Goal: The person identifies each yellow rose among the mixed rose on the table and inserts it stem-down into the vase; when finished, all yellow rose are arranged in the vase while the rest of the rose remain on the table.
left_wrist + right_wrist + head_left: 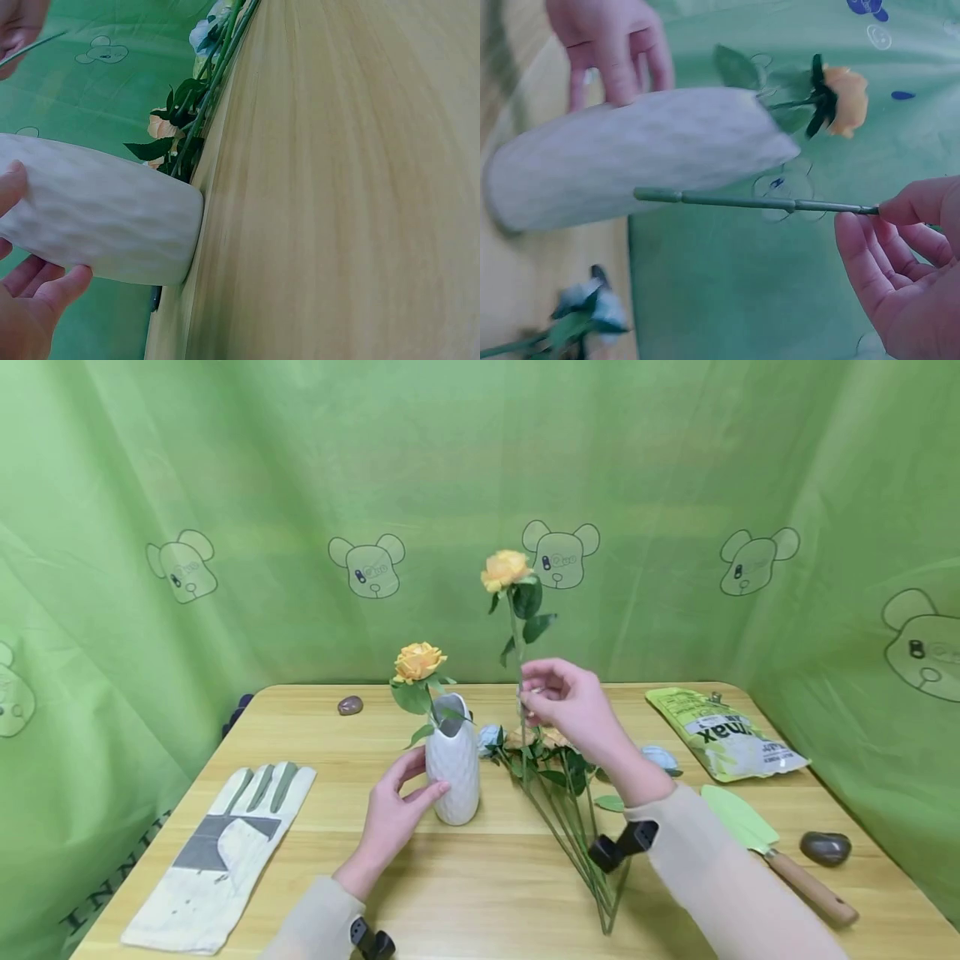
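1. Head view: with the right hand (567, 703), pinches a yellow-orange flower (506, 571) by its stem (516, 631) between thumb and curled fingers — closed firmly enough to leave no visible gap, bloom up, well above the table (337, 810).
2. Runs nearly vertical along the flower's long axis, from the bloom at the top, past the pinch, down toward the table.
3. With the left hand (399, 814), grips the white vase (453, 777) from its left side, thumb across the front and fingers curled behind; nearer to the vase than the right hand.
4. To the left of the raised stem, has the vase upright on the table, mouth (450, 703) facing up, with a second yellow flower (420, 662) in it, leaning left.
5. In the right wrist view, crosses in front of the vase's side with the bare stem end (656, 195): outside the mouth, seemingly lower than the rim — cannot tell the true gap.
6. By judgement, turns on stem end against mouth, left of the pinch: probably calls for lifting over the rim, then leftward, clear of the bunch of flowers (576, 770) lying beneath the right hand.
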Tool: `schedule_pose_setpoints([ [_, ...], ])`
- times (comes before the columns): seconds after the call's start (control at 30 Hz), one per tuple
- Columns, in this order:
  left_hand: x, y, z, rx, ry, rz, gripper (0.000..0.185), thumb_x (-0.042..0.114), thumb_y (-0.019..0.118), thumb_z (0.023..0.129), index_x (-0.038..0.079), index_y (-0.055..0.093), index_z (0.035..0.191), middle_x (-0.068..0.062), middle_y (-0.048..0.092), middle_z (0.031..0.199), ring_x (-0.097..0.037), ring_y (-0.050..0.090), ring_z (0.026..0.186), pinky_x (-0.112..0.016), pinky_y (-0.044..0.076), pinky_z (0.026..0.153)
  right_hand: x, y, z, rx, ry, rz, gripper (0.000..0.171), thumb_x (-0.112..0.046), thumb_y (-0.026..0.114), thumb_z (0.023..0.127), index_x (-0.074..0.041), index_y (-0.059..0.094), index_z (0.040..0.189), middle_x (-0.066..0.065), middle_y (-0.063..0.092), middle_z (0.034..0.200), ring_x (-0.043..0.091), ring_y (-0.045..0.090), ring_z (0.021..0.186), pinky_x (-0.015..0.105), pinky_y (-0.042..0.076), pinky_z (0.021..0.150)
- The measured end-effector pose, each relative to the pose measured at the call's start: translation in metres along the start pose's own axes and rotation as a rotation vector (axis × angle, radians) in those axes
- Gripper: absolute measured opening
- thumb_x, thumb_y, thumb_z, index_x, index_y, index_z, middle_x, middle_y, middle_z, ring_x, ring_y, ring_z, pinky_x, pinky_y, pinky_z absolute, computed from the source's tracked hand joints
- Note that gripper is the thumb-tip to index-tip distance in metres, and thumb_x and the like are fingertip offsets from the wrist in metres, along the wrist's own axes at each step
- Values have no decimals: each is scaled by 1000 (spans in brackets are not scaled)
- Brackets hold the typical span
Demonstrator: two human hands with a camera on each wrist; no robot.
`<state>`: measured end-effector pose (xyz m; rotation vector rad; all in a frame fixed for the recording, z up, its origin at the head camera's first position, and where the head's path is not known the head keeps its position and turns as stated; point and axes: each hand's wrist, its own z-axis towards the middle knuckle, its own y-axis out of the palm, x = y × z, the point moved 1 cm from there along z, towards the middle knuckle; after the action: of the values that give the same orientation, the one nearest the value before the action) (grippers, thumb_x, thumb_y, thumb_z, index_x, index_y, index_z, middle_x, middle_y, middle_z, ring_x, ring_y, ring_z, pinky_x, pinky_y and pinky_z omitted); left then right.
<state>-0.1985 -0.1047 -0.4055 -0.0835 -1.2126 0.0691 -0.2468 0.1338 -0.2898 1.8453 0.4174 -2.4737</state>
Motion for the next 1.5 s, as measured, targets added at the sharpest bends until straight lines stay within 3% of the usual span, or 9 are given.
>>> schedule_pose_setpoints([
  [0.33, 1, -1, -1, 0, -6, 2, 51, 5, 72, 80, 1, 52, 127, -16, 55, 124, -30, 52, 112, -41, 51, 89, -36, 23, 45, 47, -39, 141, 36, 8, 61, 83, 3, 53, 118, 16, 59, 98, 22, 61, 74, 34, 59, 67],
  [0.53, 1, -1, -1, -5, -1, 1, 51, 4, 71, 81, -1, 51, 127, -17, 55, 124, -31, 52, 113, -39, 51, 89, -49, 26, 66, 131, -89, 181, 34, 11, 60, 83, 3, 55, 115, 14, 59, 94, 20, 60, 72, 29, 58, 63],
  [0.73, 1, 0, -1, -6, 2, 8, 51, 4, 71, 81, 0, 51, 127, -17, 55, 123, -31, 53, 112, -34, 52, 87, -52, 34, 74, 176, -132, 215, 34, 11, 60, 82, 1, 56, 115, 12, 60, 93, 19, 60, 72, 29, 58, 64],
  [0.9, -2, 1, -1, -11, 6, 1, 50, 4, 71, 81, 0, 52, 127, -17, 55, 123, -31, 52, 113, -38, 52, 88, -54, 40, 76, 186, -165, 242, 34, 12, 61, 82, 2, 57, 114, 12, 60, 92, 18, 59, 71, 28, 58, 63],
  [1.17, -2, 1, -1, -6, 4, 2, 50, 4, 71, 81, 0, 52, 127, -17, 56, 123, -31, 53, 112, -34, 52, 87, -31, 51, 72, 130, -108, 222, 34, 11, 60, 82, 3, 56, 116, 13, 60, 93, 19, 61, 71, 29, 58, 63],
  [1.5, 0, 0, 0, 0, 15, 14, 49, 4, 71, 81, 0, 53, 127, -17, 56, 121, -31, 54, 111, -37, 52, 87, 0, 62, 55, 36, -77, 146, 34, 7, 64, 82, 2, 58, 115, 17, 61, 97, 21, 62, 77, 36, 58, 74],
])
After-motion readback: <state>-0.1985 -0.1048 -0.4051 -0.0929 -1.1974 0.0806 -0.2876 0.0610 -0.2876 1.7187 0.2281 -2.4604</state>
